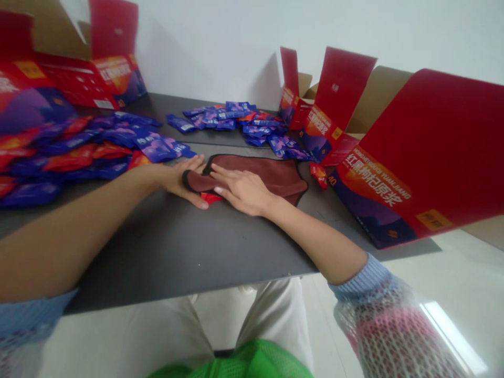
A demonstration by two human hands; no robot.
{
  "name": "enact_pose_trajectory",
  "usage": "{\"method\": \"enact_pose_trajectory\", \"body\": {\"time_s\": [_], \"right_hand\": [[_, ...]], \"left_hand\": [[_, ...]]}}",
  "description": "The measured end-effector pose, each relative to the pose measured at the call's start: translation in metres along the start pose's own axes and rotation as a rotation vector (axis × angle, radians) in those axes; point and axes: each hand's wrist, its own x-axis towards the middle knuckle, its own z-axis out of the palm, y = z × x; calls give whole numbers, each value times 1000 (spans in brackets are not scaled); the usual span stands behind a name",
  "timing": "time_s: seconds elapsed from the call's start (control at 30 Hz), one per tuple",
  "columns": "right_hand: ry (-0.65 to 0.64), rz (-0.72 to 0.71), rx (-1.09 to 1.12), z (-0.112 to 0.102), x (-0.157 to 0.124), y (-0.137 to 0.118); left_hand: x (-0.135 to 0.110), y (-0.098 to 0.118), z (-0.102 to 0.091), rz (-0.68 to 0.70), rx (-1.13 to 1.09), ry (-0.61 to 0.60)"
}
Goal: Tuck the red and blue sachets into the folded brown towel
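Observation:
A brown cloth [271, 173] with black edging lies on the dark grey table, its left end folded over. My right hand [246, 190] rests flat on the cloth with its fingers stretched out to the left. Beside the folded end is my left hand [177, 181], thumb and fingers spread around the cloth's edge. A bit of a red packet [211, 198] shows from beneath the cloth between my hands; most of it is hidden.
Blue and red sachets [98, 144] are heaped at the left, and another pile of sachets [236, 118] lies at the back. An open red carton [425, 157] stands at the right, smaller cartons [326, 115] behind it. More red cartons [79, 79] are back left.

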Motion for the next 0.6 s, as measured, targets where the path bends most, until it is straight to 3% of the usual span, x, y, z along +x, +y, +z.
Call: {"method": "enact_pose_trajectory", "body": {"time_s": [0.07, 0.17, 0.37, 0.47, 0.6], "right_hand": [[-31, -72, -25, 5, 0, -10], [-46, -148, 8, 9, 0, -12], [-42, -237, 143, 12, 7, 10], [-49, -177, 102, 13, 12, 19], [-50, 42, 37, 12, 15, 31]], "left_hand": [[3, -1, 5, -24, 61, -79], [5, 3, 5, -36, 88, -75], [-1, 15, -8, -69, 109, -170], [-4, 16, -13, -49, 85, -190], [-8, 19, -18, -38, 39, -156]]}}
